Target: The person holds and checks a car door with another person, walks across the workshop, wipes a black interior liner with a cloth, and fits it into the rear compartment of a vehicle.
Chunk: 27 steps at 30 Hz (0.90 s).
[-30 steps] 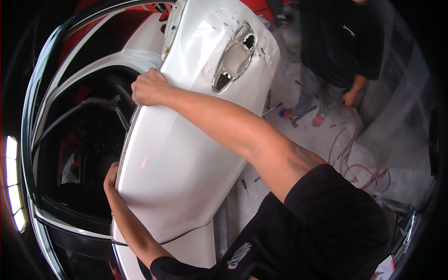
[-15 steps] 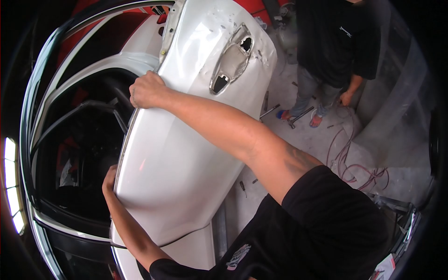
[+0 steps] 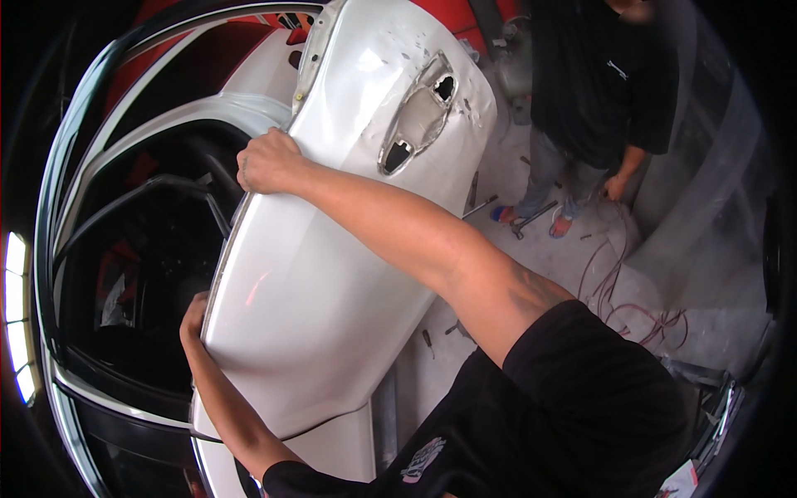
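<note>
A white car door (image 3: 332, 307) stands open across the middle of the view. Its handle recess (image 3: 417, 114) has two dark holes, with creases and scuffs in the paint around it. My right hand (image 3: 270, 162) is closed over the door's upper edge at the window line. Lower down on that same edge, my left hand (image 3: 194, 315) is hooked over it. The left fingertips are partly hidden in the dark car interior (image 3: 141, 274).
Another person (image 3: 594, 91) in a dark shirt stands at upper right. Tools, including a hammer (image 3: 531, 220), and a coiled red hose (image 3: 656, 324) lie on the concrete floor (image 3: 548, 266). Translucent sheeting (image 3: 706, 199) hangs at the right. Metal parts (image 3: 706, 390) are at lower right.
The door's handle end has shifted slightly right and down in view, and my right hand has moved slightly right with it. Both hands keep their hold.
</note>
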Tool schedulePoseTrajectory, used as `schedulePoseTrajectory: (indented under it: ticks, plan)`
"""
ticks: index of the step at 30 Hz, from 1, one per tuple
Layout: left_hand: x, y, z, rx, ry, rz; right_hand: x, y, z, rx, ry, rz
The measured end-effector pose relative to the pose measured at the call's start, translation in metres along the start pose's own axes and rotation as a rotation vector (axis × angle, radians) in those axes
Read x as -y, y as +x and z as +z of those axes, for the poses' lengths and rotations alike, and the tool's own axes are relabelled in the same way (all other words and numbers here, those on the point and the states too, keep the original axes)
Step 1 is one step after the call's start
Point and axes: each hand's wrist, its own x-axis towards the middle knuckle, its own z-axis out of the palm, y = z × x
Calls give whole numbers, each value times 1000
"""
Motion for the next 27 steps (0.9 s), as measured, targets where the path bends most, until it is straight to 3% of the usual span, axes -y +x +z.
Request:
schedulePoseTrajectory:
  ticks: [27]
  plan:
    - [-8, -6, 5, -61, 25, -28, 0, -3, -4, 10, 24, -17]
